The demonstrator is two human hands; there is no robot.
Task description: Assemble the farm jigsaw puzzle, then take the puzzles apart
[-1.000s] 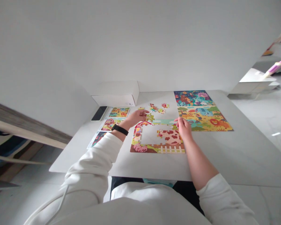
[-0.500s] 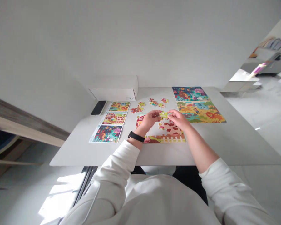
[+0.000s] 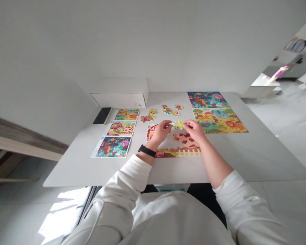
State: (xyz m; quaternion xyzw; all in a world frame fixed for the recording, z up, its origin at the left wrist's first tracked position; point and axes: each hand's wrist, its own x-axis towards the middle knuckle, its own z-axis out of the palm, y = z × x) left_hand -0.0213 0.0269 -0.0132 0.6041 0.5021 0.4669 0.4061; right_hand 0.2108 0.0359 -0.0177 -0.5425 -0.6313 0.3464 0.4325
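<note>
A yellow-green jigsaw piece [image 3: 179, 124] is pinched in the fingertips of my right hand [image 3: 194, 130], over the upper part of a partly built farm puzzle [image 3: 188, 153]. To its left, my left hand [image 3: 162, 132] is held with fingers curved and a gap between thumb and fingertips, nothing visible in it. It covers part of the puzzle's red barn. The puzzle shows a brown-spotted cow, a pig and a white fence, with bare table inside its frame. Several loose jigsaw pieces [image 3: 166, 109] lie behind the hands, and more loose pieces [image 3: 148, 116] to the left.
A sheet with three small pictures [image 3: 112, 146] lies at the left, beside a phone [image 3: 102, 116]. Behind it stands a white box [image 3: 118, 98] against the wall. Two finished puzzles, a dark blue one [image 3: 207, 99] and a yellow safari one [image 3: 219, 120], lie at the right.
My left hand has come off the yellow-green piece, which both hands held before. My right hand keeps the piece, now turned somewhat. The camera view has shifted slightly.
</note>
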